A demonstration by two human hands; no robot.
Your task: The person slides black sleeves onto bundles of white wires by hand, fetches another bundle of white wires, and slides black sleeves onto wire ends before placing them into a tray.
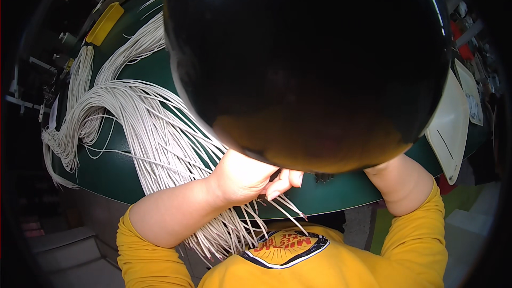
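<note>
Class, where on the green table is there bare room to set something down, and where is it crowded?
Bare green shows along the near edge of the green table, between the left hand and right forearm, and at lower left, between the white cables and the table's edge. Cables crowd much of the left side; the black dome hides the middle.

A black dome (309, 69) blocks above; bare tabletop (341, 197) lies beside the white cables (138, 122).

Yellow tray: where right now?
Head view, upper left: the yellow tray is by the left edge of the green table, pictured just above a white wire bundle.
</note>
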